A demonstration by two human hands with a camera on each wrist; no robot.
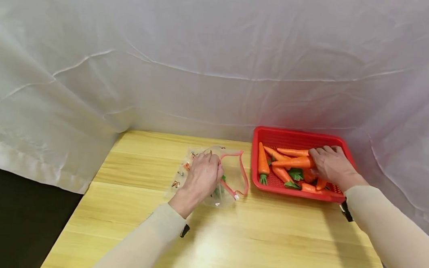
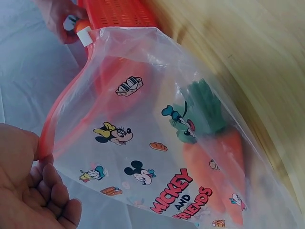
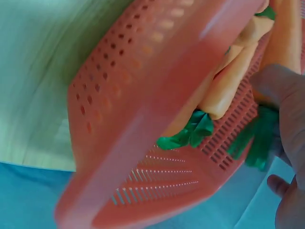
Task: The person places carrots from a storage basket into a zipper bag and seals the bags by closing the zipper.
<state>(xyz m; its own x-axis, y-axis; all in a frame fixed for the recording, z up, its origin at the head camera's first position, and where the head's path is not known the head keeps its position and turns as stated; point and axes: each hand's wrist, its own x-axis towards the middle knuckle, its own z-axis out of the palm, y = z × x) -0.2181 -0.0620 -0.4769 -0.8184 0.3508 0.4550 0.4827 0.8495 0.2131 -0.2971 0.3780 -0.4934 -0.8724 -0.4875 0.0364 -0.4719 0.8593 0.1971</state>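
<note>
My left hand [image 1: 203, 174] pinches the red zip edge [image 2: 61, 102] of a clear plastic bag [image 2: 147, 112] printed with cartoon figures. Inside the bag, a carrot [image 2: 233, 157] with a green top shows through the plastic. The bag's mouth gapes toward the right in the head view, with a white slider [image 1: 236, 196] at its near end. Over at the red basket [image 1: 298, 134], my right hand [image 1: 332, 165] grips a carrot [image 1: 292, 162] near its green-leaf end, its tip pointing left. In the right wrist view the thumb lies across this carrot [image 3: 285, 43].
Several more carrots, one of them upright along the left side [image 1: 263, 161], lie in the basket. The basket stands at the back right of the wooden table [image 1: 252, 241]. A pale cloth [image 1: 216, 97] hangs behind and at both sides.
</note>
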